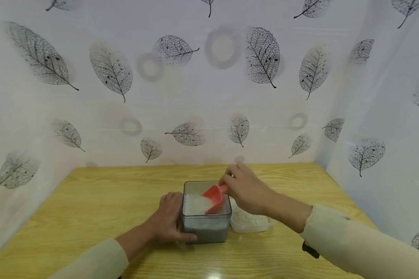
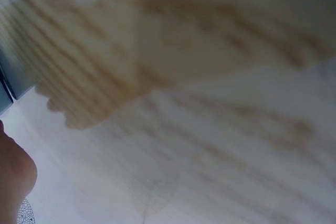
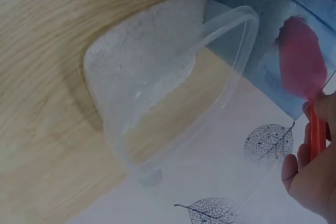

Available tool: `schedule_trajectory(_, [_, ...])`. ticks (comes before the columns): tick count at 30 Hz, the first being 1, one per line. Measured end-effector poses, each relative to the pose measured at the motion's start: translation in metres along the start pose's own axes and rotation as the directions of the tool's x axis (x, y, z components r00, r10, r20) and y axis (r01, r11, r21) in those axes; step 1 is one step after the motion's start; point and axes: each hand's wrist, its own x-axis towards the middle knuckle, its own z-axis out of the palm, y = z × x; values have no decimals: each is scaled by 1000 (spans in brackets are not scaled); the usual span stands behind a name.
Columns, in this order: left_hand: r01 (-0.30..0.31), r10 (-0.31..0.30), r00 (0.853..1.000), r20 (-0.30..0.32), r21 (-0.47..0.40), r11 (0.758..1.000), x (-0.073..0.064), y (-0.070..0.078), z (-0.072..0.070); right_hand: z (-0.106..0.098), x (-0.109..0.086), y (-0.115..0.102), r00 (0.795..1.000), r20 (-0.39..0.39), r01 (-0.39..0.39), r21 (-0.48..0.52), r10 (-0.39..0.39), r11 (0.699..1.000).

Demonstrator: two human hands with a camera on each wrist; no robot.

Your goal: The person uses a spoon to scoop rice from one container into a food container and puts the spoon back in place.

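A grey see-through square container [image 1: 205, 231] stands on the table, partly filled with white grainy stuff [image 1: 195, 204]. My left hand [image 1: 167, 221] holds its left side, with the thumb across the front and the fingers toward the back. Only a bit of that hand [image 2: 16, 174] shows in the left wrist view. My right hand [image 1: 246, 188] grips a red scoop [image 1: 215, 198] by its handle. The scoop's bowl is tilted down inside the container, at the white stuff. In the right wrist view the scoop [image 3: 302, 59] shows through the container's wall.
Right beside the container, partly under my right forearm, sits a clear plastic tub [image 1: 249, 223] holding similar white stuff [image 3: 144, 45]. The wooden table [image 1: 101, 201] is bounded at the back and sides by a leaf-printed white sheet [image 1: 202, 93].
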Motion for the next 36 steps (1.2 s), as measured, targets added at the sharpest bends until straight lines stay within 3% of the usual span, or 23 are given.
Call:
schedule_trajectory(2, [0, 0, 1000, 2, -7, 1000, 0, 0, -1, 4, -2, -1, 996, -9, -84, 119, 86, 989])
schedule_trajectory(5, [3, -3, 1000, 5, -16, 1000, -1, 0, -1, 10, -7, -2, 982, -15, -177, 258, 187, 950])
schedule_trajectory(13, [9, -9, 1000, 10, -28, 1000, 0, -1, 1, 19, -15, -4, 947, -14, -281, 447, 321, 849])
schedule_trajectory(24, [-18, 18, 1000, -15, -16, 1000, -1, -4, 2, -4, -19, 10, 911, -109, -290, 514, 397, 807])
schedule_trajectory(36, [-22, 21, 1000, -16, -23, 1000, -1, -2, 1, -27, -59, 44, 869, -120, -380, 460, 481, 802])
